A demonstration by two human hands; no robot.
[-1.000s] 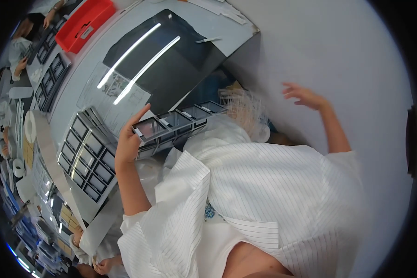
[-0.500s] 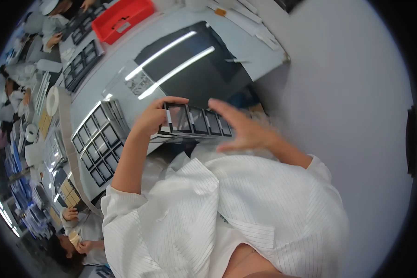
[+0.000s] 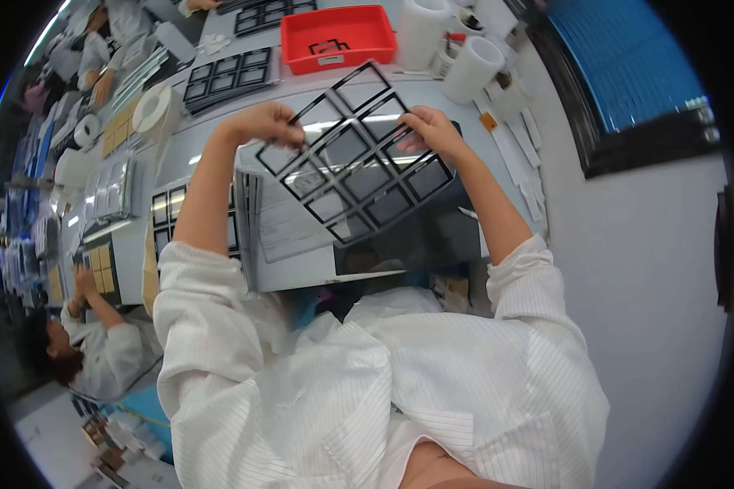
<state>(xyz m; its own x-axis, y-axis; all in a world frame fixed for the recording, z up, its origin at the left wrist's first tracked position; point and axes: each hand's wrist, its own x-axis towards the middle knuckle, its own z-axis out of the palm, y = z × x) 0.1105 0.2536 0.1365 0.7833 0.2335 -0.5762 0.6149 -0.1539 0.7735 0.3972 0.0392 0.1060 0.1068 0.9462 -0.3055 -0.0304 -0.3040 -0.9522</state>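
At the far left, a co-worker [image 3: 98, 354] in a white garment sits with forearms reaching toward a dark panel bearing tan squares [image 3: 100, 269]. Beyond it lies a pile of clear, shiny packs [image 3: 110, 187], and a wide white roll [image 3: 149, 110] rests on its side further back. Next, near the left forearm and partly hidden by it, a stack of black-framed panels [image 3: 163, 216] sits at the left of the table [image 3: 294, 275]; another stack of dark grid panels [image 3: 228, 75] lies farther back.

The left of the two hands [image 3: 265, 124] is partly closed, its bent fingertips over the upper-left edge of a clear grid sheet with black frames [image 3: 357, 156]; blur makes it impossible to tell whether they pinch it. Behind, a red bin [image 3: 338, 53] contains small black frames. The sheet itself is in the air above the table, tilted like a diamond, with a glossy dark mat [image 3: 440, 236] showing beneath and through it. At its upper-right edge, the right hand [image 3: 434, 132] grips it between thumb and fingers. Farther right and back stand two white rolls [image 3: 475, 69], and a blue slatted panel [image 3: 628, 65] in a dark frame fills the upper right corner.
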